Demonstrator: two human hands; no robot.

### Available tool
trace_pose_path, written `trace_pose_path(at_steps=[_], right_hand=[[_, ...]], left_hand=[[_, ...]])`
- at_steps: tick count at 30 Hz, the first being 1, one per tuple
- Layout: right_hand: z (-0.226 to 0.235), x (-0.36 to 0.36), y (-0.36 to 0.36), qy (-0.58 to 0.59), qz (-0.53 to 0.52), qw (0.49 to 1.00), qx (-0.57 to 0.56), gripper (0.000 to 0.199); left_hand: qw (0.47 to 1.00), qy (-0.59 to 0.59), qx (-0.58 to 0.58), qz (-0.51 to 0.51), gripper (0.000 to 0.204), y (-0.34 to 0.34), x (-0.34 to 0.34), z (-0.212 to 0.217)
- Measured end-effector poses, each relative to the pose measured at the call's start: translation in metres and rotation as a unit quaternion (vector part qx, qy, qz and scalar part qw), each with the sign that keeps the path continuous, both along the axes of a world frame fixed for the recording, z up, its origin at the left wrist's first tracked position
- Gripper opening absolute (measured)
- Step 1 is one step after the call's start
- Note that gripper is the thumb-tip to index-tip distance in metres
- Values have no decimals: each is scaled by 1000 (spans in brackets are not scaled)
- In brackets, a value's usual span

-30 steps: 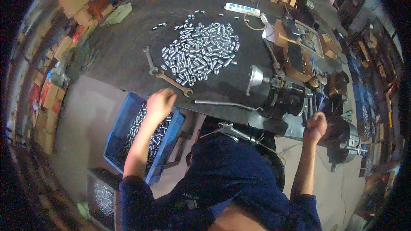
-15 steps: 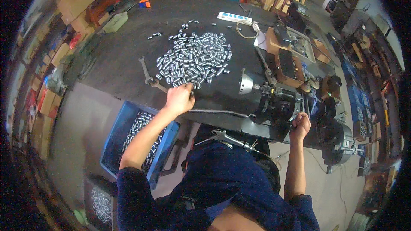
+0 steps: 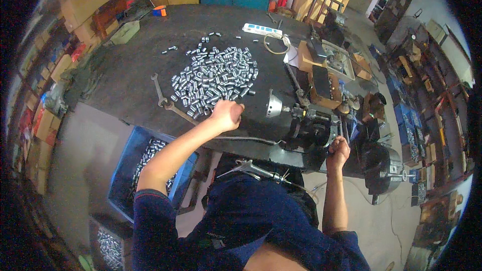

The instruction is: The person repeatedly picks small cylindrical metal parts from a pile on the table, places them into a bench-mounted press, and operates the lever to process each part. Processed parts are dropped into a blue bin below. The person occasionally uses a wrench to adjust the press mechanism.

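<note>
My left hand (image 3: 227, 116) is closed just beyond the near edge of a pile of short shiny metal cylinders (image 3: 216, 78) on the dark workbench (image 3: 135, 65). Its fingertips face away, so what they hold, if anything, stays hidden. My right hand (image 3: 339, 150) is closed at the right end of a small bench machine (image 3: 314, 125), its fingers curled by the round rear part. What they grip is too small to tell. A silver cone-shaped chuck (image 3: 274, 105) sits at the machine's left end, a short gap from my left hand.
Two open-ended wrenches (image 3: 159, 90) lie left of the pile. Below the bench edge stands a blue bin (image 3: 120, 170) with more cylinders. An air gun (image 3: 251, 169) hangs before my body. A power strip (image 3: 261, 29) and cardboard boxes (image 3: 325, 95) occupy the bench's far and right parts.
My left hand has moved right, away from the wrenches and toward the chuck. My right hand stays at the machine's right end. The whole view has shifted slightly.
</note>
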State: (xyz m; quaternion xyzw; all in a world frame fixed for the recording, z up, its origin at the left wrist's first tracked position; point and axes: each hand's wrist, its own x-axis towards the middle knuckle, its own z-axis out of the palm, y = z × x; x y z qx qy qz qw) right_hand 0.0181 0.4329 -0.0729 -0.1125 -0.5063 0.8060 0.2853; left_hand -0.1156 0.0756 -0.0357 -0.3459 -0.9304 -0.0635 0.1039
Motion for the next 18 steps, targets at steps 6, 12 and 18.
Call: trace_pose_path(at_steps=[6, 12, 18], right_hand=[[9, 2, -9, -21, -11, 1000, -17, 16], [3, 1, -3, -25, -9, 999, -26, 16], [1, -1, -1, -50, -45, 997, -28, 15]], left_hand=[[998, -7, 62, 24, 16, -13, -1, -20], [721, -416, 554, -28, 17, -1, 14, 26], [702, -369, 600, -102, 17, 22, 24, 49]])
